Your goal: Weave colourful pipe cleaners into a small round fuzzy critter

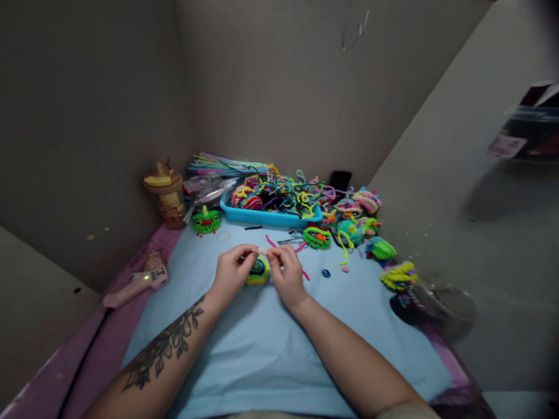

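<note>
My left hand (233, 268) and my right hand (287, 274) meet over the middle of the blue cloth (263, 346). Between their fingertips they pinch a short pale pink piece (262, 251), one end in each hand; its kind is too small to make out. Just beneath lies a yellow, green and blue fuzzy pipe-cleaner figure (258, 274), partly covered by my left fingers. Beyond my right hand sit a green pipe-cleaner figure (317, 238) and a pair of metal tweezers or scissors, blurred. A small dark blue bead-like disc (326, 273) rests to the right.
A blue tray (269, 218) heaped with coloured pipe cleaners stands at the back. Left are a green figure (206, 221), a lidded cup (165, 194) and a pink glue gun (137, 284) with its lit lamp. Several fuzzy figures (381, 248) line the right side. Grey walls enclose the table.
</note>
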`<action>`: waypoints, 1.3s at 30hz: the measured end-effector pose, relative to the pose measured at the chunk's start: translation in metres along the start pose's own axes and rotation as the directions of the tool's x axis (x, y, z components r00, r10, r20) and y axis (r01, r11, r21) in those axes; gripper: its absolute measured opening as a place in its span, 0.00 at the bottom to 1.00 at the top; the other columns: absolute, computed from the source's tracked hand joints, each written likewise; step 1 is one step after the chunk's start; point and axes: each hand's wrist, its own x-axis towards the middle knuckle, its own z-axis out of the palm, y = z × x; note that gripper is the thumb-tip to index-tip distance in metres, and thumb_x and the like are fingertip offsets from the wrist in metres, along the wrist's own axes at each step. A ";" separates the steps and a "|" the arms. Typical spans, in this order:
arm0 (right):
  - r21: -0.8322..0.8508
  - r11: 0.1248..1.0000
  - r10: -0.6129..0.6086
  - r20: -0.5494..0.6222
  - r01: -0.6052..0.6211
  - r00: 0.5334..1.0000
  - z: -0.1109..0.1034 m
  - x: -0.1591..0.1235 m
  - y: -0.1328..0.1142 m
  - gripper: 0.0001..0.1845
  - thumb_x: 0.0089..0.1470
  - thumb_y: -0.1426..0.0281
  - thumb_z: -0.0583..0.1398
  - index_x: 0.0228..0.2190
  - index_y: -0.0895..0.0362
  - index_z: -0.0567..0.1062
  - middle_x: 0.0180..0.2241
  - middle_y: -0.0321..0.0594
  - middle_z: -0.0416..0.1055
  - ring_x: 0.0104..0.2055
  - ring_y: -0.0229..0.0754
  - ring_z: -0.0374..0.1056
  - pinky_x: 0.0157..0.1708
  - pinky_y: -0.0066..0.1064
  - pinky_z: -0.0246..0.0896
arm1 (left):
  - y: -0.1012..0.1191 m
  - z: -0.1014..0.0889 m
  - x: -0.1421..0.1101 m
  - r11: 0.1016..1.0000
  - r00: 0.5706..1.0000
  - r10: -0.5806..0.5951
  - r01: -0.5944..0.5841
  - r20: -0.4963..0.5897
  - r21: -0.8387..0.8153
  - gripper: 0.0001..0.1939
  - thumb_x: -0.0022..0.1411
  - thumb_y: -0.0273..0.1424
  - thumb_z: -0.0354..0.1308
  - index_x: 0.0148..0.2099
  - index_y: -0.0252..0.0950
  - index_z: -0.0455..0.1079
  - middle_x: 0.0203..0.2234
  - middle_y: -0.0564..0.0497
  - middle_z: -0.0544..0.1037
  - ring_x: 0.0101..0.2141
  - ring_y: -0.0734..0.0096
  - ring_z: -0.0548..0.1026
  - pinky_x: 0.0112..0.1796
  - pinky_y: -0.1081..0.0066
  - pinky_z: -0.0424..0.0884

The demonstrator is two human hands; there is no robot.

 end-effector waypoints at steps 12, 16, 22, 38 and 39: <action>0.008 0.998 0.066 -0.041 -0.066 0.997 0.002 0.000 -0.002 0.03 0.56 0.71 0.57 0.31 0.55 0.70 0.31 0.40 0.66 0.36 0.42 0.63 0.35 0.33 0.63 | 0.003 0.001 0.000 0.998 0.998 -0.051 0.053 0.044 -0.037 0.10 0.56 0.35 0.58 0.35 0.34 0.74 0.30 0.50 0.80 0.30 0.71 0.76 0.31 0.75 0.72; -0.011 0.999 0.053 -0.050 -0.053 0.997 0.002 -0.001 -0.001 0.02 0.55 0.71 0.58 0.29 0.55 0.70 0.30 0.39 0.66 0.36 0.42 0.63 0.35 0.34 0.63 | 0.005 0.001 0.000 0.997 0.997 -0.066 0.067 0.038 -0.028 0.11 0.56 0.37 0.58 0.34 0.34 0.74 0.28 0.50 0.79 0.28 0.71 0.75 0.30 0.75 0.71; -0.024 1.000 0.017 -0.023 -0.017 1.000 0.004 -0.001 0.002 0.02 0.53 0.72 0.59 0.29 0.54 0.70 0.30 0.38 0.65 0.34 0.42 0.63 0.34 0.34 0.63 | 0.001 0.001 -0.002 1.000 0.999 -0.017 0.018 0.044 -0.002 0.09 0.59 0.34 0.54 0.36 0.34 0.72 0.31 0.49 0.78 0.31 0.70 0.75 0.30 0.74 0.70; 0.001 0.997 -0.070 0.122 0.071 0.990 0.001 0.000 0.004 0.10 0.60 0.70 0.53 0.39 0.54 0.73 0.35 0.42 0.70 0.41 0.44 0.65 0.43 0.39 0.63 | -0.005 -0.001 -0.001 0.999 0.999 0.042 -0.042 0.033 0.000 0.08 0.60 0.30 0.53 0.39 0.36 0.72 0.33 0.49 0.78 0.33 0.70 0.75 0.35 0.72 0.70; -0.003 0.998 -0.067 0.130 0.068 0.989 0.001 0.000 0.004 0.09 0.60 0.70 0.53 0.38 0.54 0.73 0.34 0.41 0.70 0.41 0.44 0.65 0.43 0.39 0.62 | -0.005 -0.001 0.000 1.000 0.999 0.020 -0.020 0.035 -0.015 0.09 0.60 0.32 0.53 0.41 0.36 0.72 0.34 0.48 0.78 0.34 0.69 0.75 0.36 0.71 0.70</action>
